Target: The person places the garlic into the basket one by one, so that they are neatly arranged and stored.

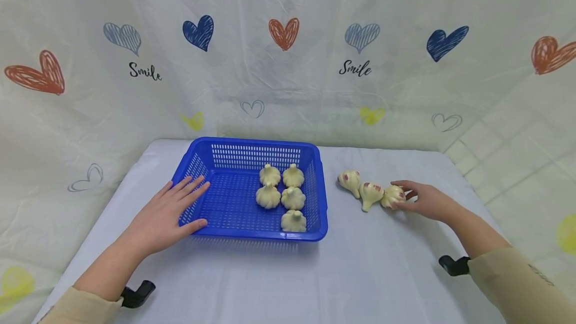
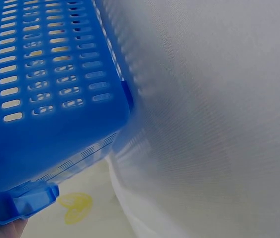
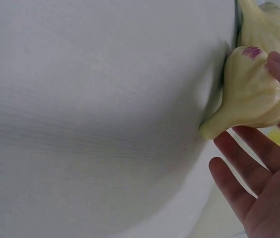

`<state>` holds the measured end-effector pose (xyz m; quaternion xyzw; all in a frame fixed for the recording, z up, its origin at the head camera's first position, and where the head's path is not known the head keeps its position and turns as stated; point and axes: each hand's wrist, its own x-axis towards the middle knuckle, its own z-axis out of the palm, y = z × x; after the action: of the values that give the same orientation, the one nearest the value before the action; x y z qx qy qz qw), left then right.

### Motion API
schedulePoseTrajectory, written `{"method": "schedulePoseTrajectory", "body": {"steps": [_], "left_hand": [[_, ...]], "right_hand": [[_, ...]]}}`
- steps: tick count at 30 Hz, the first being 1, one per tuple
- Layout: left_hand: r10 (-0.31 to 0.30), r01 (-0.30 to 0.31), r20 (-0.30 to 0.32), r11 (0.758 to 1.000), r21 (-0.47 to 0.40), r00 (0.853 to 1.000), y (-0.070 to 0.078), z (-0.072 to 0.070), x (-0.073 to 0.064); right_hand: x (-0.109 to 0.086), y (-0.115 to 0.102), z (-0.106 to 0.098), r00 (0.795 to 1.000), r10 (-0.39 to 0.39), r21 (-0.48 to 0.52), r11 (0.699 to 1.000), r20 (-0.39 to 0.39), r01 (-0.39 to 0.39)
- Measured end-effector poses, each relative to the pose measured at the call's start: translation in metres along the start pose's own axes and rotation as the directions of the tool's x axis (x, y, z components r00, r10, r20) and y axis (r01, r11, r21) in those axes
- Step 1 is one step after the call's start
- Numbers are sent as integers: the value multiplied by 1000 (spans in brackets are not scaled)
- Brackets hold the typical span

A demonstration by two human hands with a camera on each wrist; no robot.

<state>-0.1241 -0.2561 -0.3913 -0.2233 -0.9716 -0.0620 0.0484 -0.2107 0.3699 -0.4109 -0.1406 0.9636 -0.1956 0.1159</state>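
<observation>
A blue plastic basket (image 1: 321, 204) stands on the white-covered table, with several pale garlic bulbs (image 1: 293, 198) grouped in its right half. My left hand (image 1: 164, 216) lies spread over the basket's left rim, fingers straight. In the left wrist view the slotted side wall (image 2: 50, 134) fills the upper left, and most of that hand is hidden. To the right of the basket, three garlic bulbs with purple marks lie close together in a row. My right hand (image 1: 425, 201) holds the rightmost garlic bulb (image 3: 253, 94) between thumb and fingers, its other fingers spread below.
The two other purple-marked garlic bulbs, a left one (image 1: 349, 182) and a middle one (image 1: 371, 194), lie between the basket and my right hand. Behind the table (image 1: 360, 274) hangs a pale sheet (image 1: 315, 99) printed with hearts. Black wrist mounts (image 1: 453, 266) sit at both sleeves.
</observation>
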Motion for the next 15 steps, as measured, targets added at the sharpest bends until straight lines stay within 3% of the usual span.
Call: {"method": "schedulePoseTrajectory", "body": {"steps": [15], "left_hand": [[-7,7,-3,1000,-1,1000,1,-1,0]], "right_hand": [[-4,3,5,1000,-4,56,998,-21,5]]}}
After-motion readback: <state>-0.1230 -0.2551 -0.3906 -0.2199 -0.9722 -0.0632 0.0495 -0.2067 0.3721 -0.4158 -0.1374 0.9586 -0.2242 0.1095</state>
